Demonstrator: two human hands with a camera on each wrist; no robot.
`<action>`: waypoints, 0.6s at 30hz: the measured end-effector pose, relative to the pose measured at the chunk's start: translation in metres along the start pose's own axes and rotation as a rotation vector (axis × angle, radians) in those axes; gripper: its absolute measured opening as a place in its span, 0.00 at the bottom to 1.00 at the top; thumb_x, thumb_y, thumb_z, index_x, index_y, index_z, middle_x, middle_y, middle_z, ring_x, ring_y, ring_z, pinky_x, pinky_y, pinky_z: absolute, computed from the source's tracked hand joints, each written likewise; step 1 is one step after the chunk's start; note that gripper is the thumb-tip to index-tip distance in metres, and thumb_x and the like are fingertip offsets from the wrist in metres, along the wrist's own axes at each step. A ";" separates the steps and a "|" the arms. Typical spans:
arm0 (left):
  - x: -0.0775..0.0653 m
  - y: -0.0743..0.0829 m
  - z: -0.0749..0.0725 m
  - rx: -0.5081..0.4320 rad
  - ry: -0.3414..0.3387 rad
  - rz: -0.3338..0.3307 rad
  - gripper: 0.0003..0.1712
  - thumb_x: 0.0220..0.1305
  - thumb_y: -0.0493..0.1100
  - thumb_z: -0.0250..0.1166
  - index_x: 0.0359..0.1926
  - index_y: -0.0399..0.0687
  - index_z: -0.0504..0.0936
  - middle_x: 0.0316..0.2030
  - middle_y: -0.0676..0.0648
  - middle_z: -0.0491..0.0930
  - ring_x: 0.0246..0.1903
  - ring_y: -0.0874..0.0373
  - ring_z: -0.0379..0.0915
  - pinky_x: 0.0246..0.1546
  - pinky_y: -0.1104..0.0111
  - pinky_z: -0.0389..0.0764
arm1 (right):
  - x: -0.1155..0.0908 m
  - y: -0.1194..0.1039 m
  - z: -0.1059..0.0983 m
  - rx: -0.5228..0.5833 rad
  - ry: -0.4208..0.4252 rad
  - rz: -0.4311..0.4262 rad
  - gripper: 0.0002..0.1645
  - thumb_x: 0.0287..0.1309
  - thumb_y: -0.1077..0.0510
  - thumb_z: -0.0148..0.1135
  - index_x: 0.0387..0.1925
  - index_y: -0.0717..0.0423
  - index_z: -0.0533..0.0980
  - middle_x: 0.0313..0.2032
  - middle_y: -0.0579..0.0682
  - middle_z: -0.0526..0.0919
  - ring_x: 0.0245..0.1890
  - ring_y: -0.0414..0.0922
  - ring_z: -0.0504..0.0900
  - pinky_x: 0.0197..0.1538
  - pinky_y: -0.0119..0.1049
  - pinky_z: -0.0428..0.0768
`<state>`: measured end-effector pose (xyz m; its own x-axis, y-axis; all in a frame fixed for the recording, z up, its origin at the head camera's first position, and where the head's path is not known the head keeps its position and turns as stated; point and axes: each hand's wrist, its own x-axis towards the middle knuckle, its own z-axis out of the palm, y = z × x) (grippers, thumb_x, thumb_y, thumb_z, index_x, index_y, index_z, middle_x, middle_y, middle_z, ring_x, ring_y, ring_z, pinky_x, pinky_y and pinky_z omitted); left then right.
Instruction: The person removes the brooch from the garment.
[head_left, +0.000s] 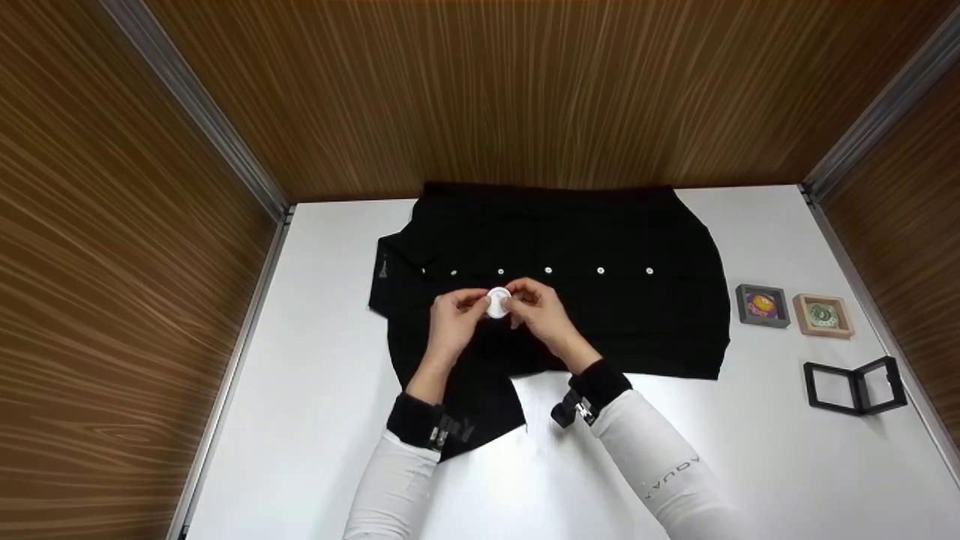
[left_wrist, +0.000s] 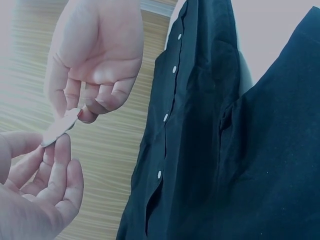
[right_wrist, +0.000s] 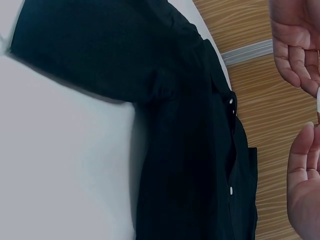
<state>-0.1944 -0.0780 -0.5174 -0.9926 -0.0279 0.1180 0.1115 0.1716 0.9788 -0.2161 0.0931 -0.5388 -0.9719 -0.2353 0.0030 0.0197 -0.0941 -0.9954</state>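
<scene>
A flat white disc [head_left: 498, 303] is held between my two hands above a black short-sleeved shirt [head_left: 615, 322]. My left hand [head_left: 452, 324] pinches its left edge between thumb and fingers. On the opposite edge, my right hand [head_left: 546, 315] pinches it in the same way. Seen edge-on in the left wrist view, the disc [left_wrist: 62, 127] is thin and raised off the cloth. The shirt lies spread out with its collar [head_left: 381, 270] to the left and a row of white buttons [head_left: 548, 270] along its front. One sleeve [head_left: 480, 412] points toward me.
To the right on the white table [head_left: 300, 360] lie a grey-framed picture [head_left: 763, 305] and a wood-framed picture [head_left: 823, 315]. Nearer me stands an open black folding frame [head_left: 856, 386]. Wood-grain panels [head_left: 525, 97] enclose the back and both sides.
</scene>
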 end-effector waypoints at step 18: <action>-0.007 0.000 0.003 0.244 -0.054 0.358 0.05 0.60 0.36 0.70 0.36 0.41 0.90 0.34 0.48 0.83 0.33 0.59 0.79 0.34 0.72 0.81 | -0.013 -0.011 -0.014 0.042 -0.077 0.391 0.36 0.72 0.37 0.45 0.37 0.70 0.75 0.26 0.52 0.76 0.21 0.42 0.75 0.23 0.31 0.73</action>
<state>-0.1881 -0.0753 -0.5189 -0.8952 0.1264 0.4273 0.4410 0.3888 0.8089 -0.2075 0.1109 -0.5296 -0.8689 -0.3330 -0.3663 0.3957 -0.0225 -0.9181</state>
